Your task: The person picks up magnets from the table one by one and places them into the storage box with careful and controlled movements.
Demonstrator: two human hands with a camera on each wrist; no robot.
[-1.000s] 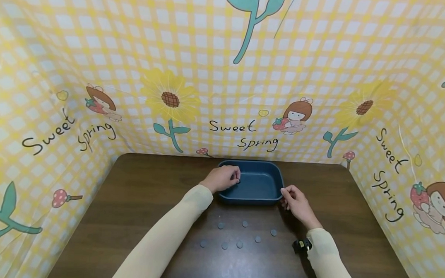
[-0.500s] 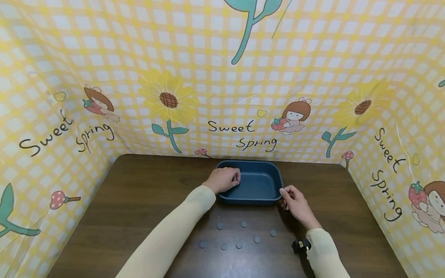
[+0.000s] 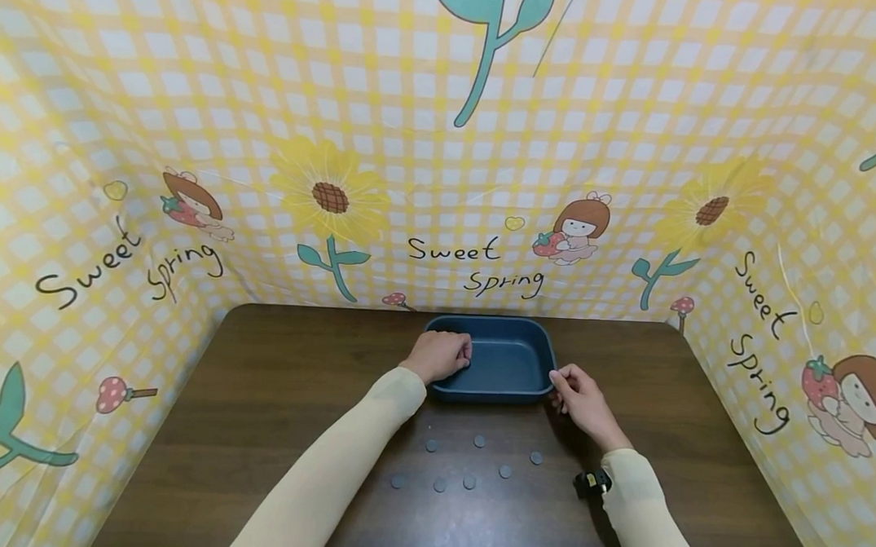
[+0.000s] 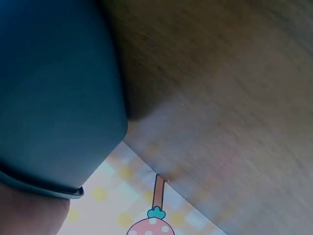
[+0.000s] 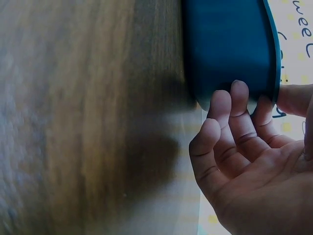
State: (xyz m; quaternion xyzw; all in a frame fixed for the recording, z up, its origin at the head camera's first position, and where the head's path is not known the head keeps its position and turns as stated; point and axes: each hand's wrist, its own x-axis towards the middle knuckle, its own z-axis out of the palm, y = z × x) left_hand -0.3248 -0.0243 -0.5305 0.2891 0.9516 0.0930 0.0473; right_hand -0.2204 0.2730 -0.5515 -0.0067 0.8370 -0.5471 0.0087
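A dark blue rectangular tray (image 3: 509, 396) with rounded corners stands at the back middle of the wooden table. My left hand (image 3: 440, 355) reaches over its left wall, the fingers curled inside; what they may hold is hidden, and I cannot tell. In the left wrist view the outer wall of the tray (image 4: 58, 98) fills the left side, with a bit of hand (image 4: 29, 213) beyond the rim. My right hand (image 3: 583, 398) pinches the front right corner. In the right wrist view, the thumb lies over the rim and the fingers (image 5: 239, 100) bend against the outer wall.
Several small grey coin-like discs (image 3: 469, 483) lie scattered on the table (image 3: 255, 429) in front of the tray. A black device (image 3: 592, 483) sits at my right wrist. Yellow checked cloth (image 3: 373, 246) surrounds the table's back and sides.
The view shifts very slightly. Both hands and the tray keep nearly the same place, and the discs stay where they are.
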